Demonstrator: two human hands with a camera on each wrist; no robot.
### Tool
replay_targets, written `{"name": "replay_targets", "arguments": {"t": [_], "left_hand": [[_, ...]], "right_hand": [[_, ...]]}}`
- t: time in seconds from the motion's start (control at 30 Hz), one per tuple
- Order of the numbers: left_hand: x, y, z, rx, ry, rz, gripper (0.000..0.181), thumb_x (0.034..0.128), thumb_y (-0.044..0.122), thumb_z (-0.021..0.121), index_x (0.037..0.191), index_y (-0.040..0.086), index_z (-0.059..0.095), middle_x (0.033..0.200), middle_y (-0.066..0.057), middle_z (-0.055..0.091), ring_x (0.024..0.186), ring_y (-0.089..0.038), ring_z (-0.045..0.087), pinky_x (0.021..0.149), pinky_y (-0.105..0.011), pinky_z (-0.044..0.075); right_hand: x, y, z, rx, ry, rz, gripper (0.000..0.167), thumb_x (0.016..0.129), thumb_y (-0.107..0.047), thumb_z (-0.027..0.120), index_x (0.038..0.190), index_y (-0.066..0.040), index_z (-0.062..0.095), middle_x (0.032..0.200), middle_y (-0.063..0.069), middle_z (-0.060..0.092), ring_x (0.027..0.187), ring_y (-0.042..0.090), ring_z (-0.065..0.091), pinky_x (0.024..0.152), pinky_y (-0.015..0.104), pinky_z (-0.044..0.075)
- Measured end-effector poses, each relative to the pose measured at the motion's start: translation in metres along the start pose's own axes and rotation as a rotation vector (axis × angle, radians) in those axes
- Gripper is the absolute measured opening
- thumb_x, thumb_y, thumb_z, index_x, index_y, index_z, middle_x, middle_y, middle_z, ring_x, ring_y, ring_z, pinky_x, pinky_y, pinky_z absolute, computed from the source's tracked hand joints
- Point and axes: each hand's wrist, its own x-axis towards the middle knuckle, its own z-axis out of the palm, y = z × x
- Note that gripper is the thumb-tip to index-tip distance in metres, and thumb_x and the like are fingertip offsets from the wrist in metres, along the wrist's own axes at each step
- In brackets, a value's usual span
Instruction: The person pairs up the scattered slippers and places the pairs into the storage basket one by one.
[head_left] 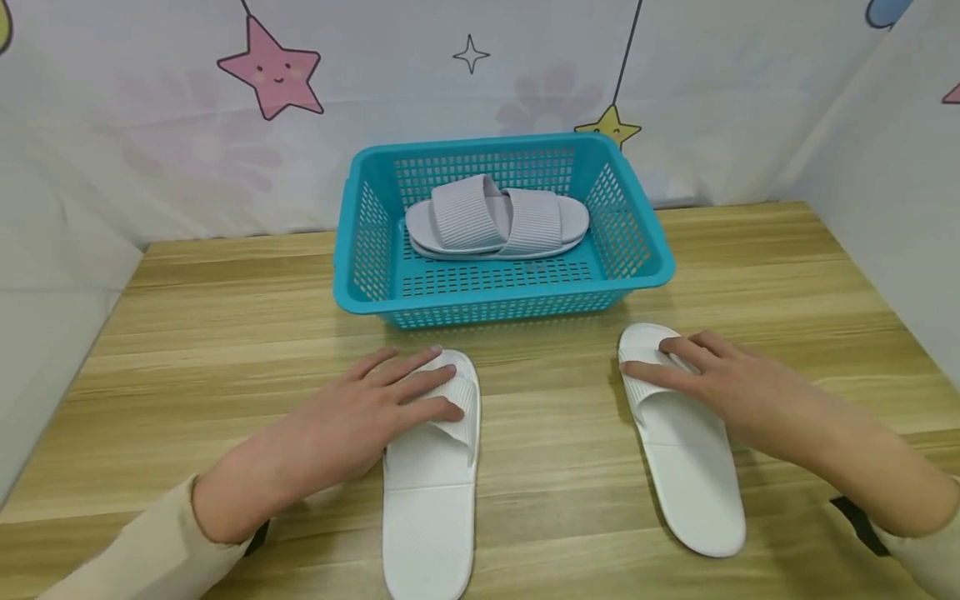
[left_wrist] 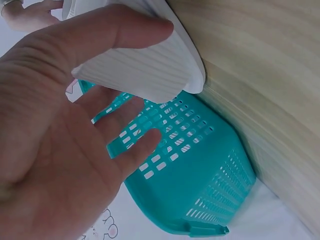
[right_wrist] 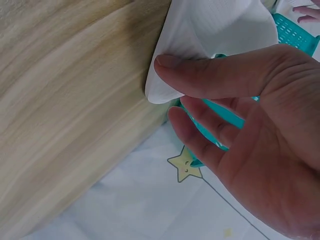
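Observation:
Two white ribbed-strap slippers lie apart on the wooden table, soles down, toes toward the basket. My left hand reaches over the strap of the left slipper, its fingers spread loosely. In the left wrist view, the thumb crosses in front of that slipper. Above the toe end of the right slipper is my right hand, its thumb extended across the strap. The right wrist view has this thumb against the slipper's toe end, with the other fingers relaxed beyond it. Firm contact by either hand cannot be told.
A turquoise perforated basket stands behind the slippers, near the back of the table. Inside it lies a pair of pale grey slippers, overlapping. White cloth printed with stars and flowers hangs behind the wooden table.

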Motion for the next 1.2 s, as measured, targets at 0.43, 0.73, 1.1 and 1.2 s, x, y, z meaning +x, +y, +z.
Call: {"name": "replay_targets", "arguments": {"t": [0.43,0.73,1.1,1.2], "left_hand": [[0.007,0.005,-0.005,0.011,-0.090,0.120,0.062,0.0903,-0.017,0.068,0.144,0.012,0.059,0.163,-0.005,0.050,0.151,-0.027,0.047,0.120,-0.047,0.043],[0.007,0.001,-0.002,-0.002,-0.035,0.153,0.076,0.0796,-0.025,0.069,0.144,0.013,0.061,0.158,-0.005,0.056,0.144,-0.027,0.055,0.117,-0.046,0.047],[0.010,-0.003,-0.003,-0.039,-0.045,0.146,0.084,0.0798,-0.025,0.068,0.150,0.020,0.059,0.157,-0.003,0.057,0.144,-0.028,0.055,0.116,-0.047,0.047],[0.011,-0.005,-0.004,-0.047,-0.050,0.142,0.083,0.0791,-0.023,0.068,0.149,0.020,0.060,0.157,-0.002,0.057,0.145,-0.028,0.054,0.116,-0.048,0.047]], "right_hand": [[-0.002,-0.003,-0.001,0.033,-0.062,0.062,0.136,0.049,0.012,0.100,0.161,-0.034,0.039,0.147,0.020,0.055,0.128,0.047,0.059,0.090,0.068,0.055],[-0.001,-0.005,-0.002,0.065,-0.067,0.084,0.134,0.049,0.017,0.098,0.160,-0.034,0.041,0.147,0.020,0.053,0.128,0.046,0.058,0.091,0.067,0.055],[-0.003,-0.004,0.000,0.093,-0.039,0.092,0.132,0.052,0.023,0.093,0.159,-0.033,0.041,0.147,0.022,0.053,0.129,0.046,0.058,0.093,0.068,0.054],[-0.002,-0.006,0.000,0.109,-0.042,0.101,0.135,0.049,0.021,0.095,0.159,-0.034,0.041,0.145,0.020,0.053,0.122,0.048,0.062,0.088,0.066,0.056]]}}
